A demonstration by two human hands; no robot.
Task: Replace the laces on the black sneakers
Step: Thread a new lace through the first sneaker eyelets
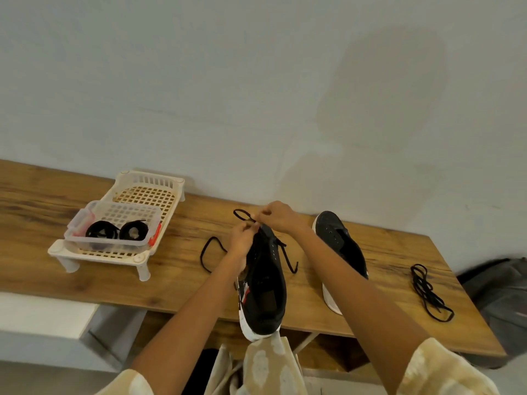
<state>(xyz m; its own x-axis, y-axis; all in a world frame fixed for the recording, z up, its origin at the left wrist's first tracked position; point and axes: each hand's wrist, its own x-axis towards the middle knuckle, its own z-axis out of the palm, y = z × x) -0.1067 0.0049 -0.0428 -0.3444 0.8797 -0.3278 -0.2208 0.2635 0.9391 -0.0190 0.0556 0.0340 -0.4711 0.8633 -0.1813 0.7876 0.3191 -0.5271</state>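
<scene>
black coiled laces (117,232) in clear box (112,228) on rack (148,195)

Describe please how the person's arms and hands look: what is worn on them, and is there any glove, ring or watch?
Both forearms are bare from the short sleeves down. The sleeves are of beige cloth with pale cream blotches, like the garment at the bottom edge. The left hand and the right hand wear no gloves. No watch or bracelet shows on either wrist; rings are too small to tell.
</scene>
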